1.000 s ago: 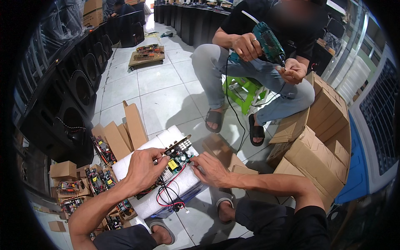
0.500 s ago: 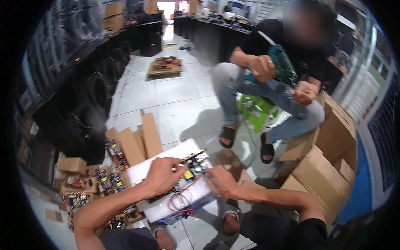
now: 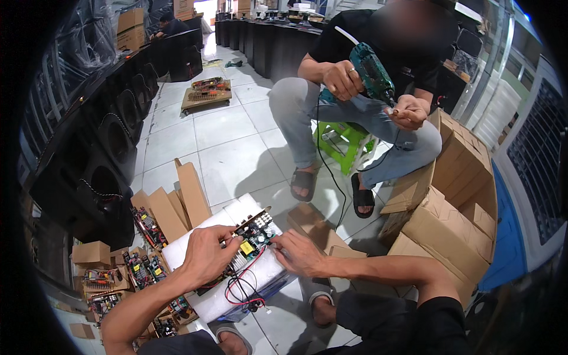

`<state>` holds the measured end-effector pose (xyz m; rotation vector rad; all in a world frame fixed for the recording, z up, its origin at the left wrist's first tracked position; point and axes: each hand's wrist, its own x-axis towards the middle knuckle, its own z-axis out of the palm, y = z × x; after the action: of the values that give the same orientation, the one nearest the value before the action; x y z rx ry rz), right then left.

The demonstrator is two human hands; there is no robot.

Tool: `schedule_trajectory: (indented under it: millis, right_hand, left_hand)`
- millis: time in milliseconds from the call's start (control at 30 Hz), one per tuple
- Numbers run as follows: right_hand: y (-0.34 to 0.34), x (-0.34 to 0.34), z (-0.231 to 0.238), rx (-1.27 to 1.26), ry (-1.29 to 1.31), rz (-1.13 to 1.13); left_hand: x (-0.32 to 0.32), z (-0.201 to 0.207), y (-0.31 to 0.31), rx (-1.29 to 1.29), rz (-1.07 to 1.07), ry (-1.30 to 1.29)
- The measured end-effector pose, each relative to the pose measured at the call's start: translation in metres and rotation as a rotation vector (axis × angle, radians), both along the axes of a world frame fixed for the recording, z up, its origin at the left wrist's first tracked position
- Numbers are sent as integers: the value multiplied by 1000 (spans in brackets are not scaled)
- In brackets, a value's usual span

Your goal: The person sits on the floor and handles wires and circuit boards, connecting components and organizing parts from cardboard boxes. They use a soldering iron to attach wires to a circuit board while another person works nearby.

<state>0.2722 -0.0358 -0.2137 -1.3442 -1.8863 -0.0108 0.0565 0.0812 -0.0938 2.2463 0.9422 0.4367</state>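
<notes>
A green circuit board [image 3: 260, 232] with a yellow transformer, pale capacitors and a metal strip along its far edge is over a white foam block [image 3: 273, 267]. My left hand [image 3: 208, 255] is closed on the board's left side, thumb and fingers at its metal part. At the right edge, my right hand [image 3: 300, 254] has its fingertips pinched together against the board; a small part between them cannot be made out. Red and black wires [image 3: 244, 289] trail from the board over the foam's near side.
Several circuit boards [image 3: 145, 266] lie among cardboard pieces at left, beside black speaker cabinets [image 3: 89, 171]. Opposite, a person holds a green power drill [image 3: 371, 70], its cord hanging to the floor. Open cardboard boxes [image 3: 452, 234] stand at right. A wheeled wooden board [image 3: 207, 97] carries parts farther off.
My view has shifted, so the scene sits farther left. Both hands stay at the circuit board, whose face shows more fully. The other person's drill has tipped slightly.
</notes>
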Motion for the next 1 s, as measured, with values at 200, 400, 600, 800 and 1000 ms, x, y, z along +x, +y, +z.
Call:
schedule_trajectory:
  millis: [200,400,600,800,1000]
  right_hand:
    - [0,2,-4,-18,-7,-16]
    - [-1,-1,-6,-26,11,-27]
    - [-3,1,-7,5,21,-7]
    - [-3,2,-11,-58,66,-33]
    - [-5,1,-6,-104,9,-68]
  left_hand:
    - [2,4,0,-7,-9,20]
    - [0,-4,2,-3,-1,-1]
    - [0,-11,5,12,2,9]
    - [2,-14,7,30,-31,-20]
    - [6,-5,2,60,-56,25]
